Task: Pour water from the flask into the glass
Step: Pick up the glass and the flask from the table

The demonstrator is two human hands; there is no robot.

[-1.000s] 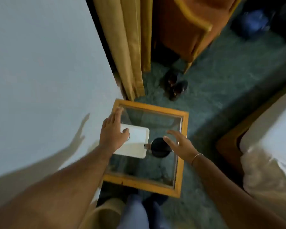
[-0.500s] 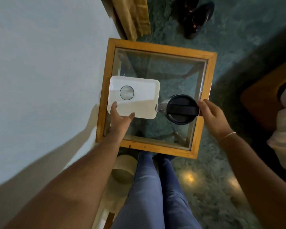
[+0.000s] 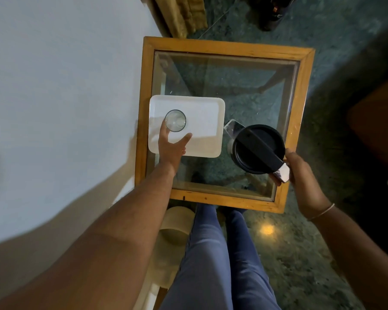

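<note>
A clear drinking glass stands upright on the left part of a white tray. My left hand rests on the tray just in front of the glass, fingers spread around its near side and touching its left edge. A steel flask with a black lid stands on the glass tabletop to the right of the tray, its spout pointing toward the tray. My right hand is closed on the flask's handle at its near right side.
The small square table has a wooden frame and a see-through top. A white wall runs along its left. My legs in blue trousers and a pale round bin are below. Dark shoes lie beyond the table.
My left hand has moved forward on the tray up to the glass. My right hand has closed on the flask's handle, and the flask has turned slightly. The camera has come closer over the table.
</note>
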